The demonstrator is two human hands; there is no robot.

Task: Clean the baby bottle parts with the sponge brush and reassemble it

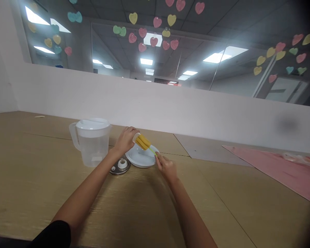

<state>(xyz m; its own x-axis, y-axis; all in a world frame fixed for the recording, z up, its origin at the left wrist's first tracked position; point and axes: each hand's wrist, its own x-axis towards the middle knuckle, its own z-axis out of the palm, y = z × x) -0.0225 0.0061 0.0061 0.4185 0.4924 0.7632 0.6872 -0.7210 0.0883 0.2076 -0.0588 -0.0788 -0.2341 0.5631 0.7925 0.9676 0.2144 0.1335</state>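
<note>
My right hand (167,167) is closed around the thin green handle of a yellow sponge brush (144,142). The brush tilts up and left, its yellow head meeting a small whitish cup (135,137) gripped in my left hand (125,140). How far the head reaches inside the cup cannot be made out. Both are held above a shallow white bowl (142,162) on the table. Left of the bowl, partly behind my left forearm, lies a round metal lid-like piece (124,170) bearing white fittings.
A clear plastic pitcher (94,148) with a white lid stands left of my left hand. A pink cloth (276,168) with a clear plastic wrapper (298,158) lies on the right. Behind the wooden table (54,186) rises a white wall (144,103) below a window.
</note>
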